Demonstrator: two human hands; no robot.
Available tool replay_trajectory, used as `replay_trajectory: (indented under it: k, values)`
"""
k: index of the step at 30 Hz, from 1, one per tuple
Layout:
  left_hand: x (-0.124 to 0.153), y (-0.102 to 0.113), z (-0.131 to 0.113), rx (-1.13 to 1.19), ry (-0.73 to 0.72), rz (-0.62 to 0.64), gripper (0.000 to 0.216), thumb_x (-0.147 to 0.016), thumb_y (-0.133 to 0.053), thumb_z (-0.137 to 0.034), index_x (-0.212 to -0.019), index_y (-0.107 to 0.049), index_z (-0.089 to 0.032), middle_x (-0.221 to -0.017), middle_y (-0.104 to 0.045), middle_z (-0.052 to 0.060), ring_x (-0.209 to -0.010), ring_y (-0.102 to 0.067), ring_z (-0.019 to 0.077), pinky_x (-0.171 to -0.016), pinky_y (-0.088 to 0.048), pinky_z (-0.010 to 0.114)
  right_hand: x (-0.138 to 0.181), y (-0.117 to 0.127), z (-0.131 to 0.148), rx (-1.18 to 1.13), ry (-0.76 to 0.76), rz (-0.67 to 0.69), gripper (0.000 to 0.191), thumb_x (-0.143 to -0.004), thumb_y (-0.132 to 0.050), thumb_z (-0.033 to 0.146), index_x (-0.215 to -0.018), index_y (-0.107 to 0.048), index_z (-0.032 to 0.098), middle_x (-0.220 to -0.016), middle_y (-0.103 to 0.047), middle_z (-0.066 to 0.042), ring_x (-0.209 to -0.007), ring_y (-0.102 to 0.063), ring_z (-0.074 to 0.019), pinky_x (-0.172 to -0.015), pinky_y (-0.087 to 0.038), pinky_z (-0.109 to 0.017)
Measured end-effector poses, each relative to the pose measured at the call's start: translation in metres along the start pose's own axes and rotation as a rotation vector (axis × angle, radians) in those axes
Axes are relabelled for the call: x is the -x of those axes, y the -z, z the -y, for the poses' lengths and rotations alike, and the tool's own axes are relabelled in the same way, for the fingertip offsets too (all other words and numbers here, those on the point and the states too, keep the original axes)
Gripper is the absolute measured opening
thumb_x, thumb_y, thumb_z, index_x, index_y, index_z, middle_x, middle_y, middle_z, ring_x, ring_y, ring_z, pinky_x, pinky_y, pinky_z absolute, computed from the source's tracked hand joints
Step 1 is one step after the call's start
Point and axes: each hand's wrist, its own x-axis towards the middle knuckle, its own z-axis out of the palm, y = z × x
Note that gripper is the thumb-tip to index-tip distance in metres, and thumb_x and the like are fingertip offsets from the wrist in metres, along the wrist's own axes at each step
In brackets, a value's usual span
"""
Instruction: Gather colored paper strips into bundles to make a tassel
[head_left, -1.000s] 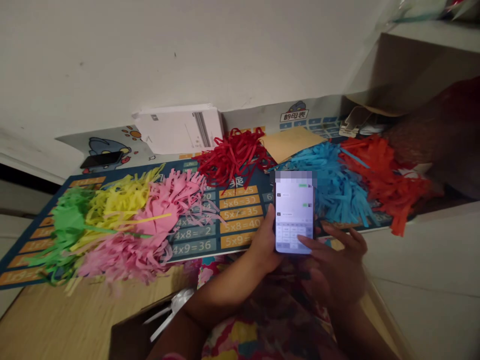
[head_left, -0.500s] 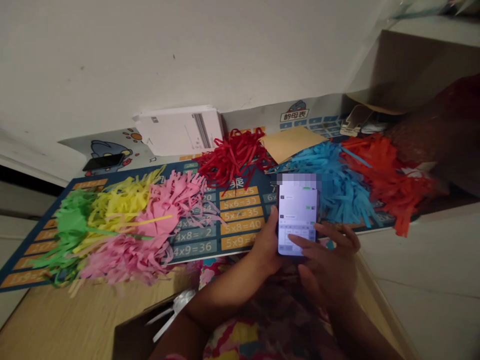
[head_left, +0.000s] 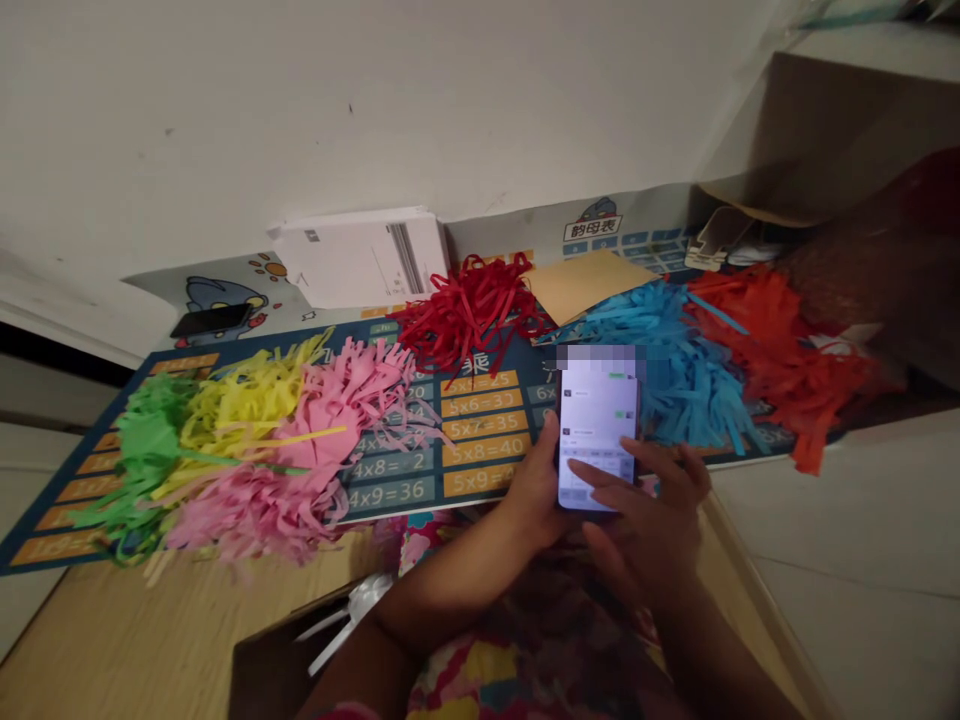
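Observation:
A lit smartphone (head_left: 598, 420) stands nearly upright before me, showing a chat with a keyboard below. My left hand (head_left: 534, 485) is wrapped round its left side and lower edge. Over the lower right of the screen hovers my right hand (head_left: 656, 515), fingers spread, its index fingertip at the keyboard's left part. Beyond the phone lie fringed paper bundles: a blue one (head_left: 686, 375) just behind it on the right, and a red one (head_left: 472, 310) farther back. Pink (head_left: 330, 430), yellow (head_left: 240, 405) and green (head_left: 150, 430) bundles overlap at the left.
The bundles rest on a blue multiplication chart (head_left: 480, 455). An orange bundle (head_left: 780, 350) lies right, near a dark blurred shape. Against the wall are a white paper stack (head_left: 367, 260), a yellow sheet (head_left: 592, 285), a dark phone-like slab (head_left: 212, 321) and a binder clip (head_left: 711, 240). White ribbon (head_left: 360, 605) is below.
My right hand has shifted slightly left, its index fingertip moving up and left across the keyboard. My left hand keeps its hold on the phone. The bundles lie as before.

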Motion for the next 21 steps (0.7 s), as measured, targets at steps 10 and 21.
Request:
replay_trajectory:
  k: [10,21]
  values:
    - [0.001,-0.003,-0.002,-0.017,-0.015,-0.057,0.070,-0.100,-0.028,-0.058,-0.137,-0.058,-0.007,-0.105,-0.077,0.016,-0.090,-0.073,0.0272,-0.098,-0.046,0.041,0.008,0.005,-0.006,0.053,-0.056,-0.052,0.017,-0.088,-0.050,0.029,-0.088,-0.067,0.027,-0.086,-0.072,0.001,-0.108,-0.061,-0.0258,-0.111,-0.025,-0.054]
    - [0.001,-0.002,0.000,-0.041,-0.018,0.026,0.072,-0.098,-0.031,-0.063,-0.123,-0.068,-0.007,-0.102,-0.077,0.016,-0.087,-0.073,0.0261,-0.091,-0.050,0.037,0.014,0.008,-0.012,0.015,-0.018,-0.079,0.009,-0.086,-0.051,0.024,-0.081,-0.058,0.025,-0.091,-0.074,0.001,-0.113,-0.059,-0.0256,-0.110,-0.026,-0.054]
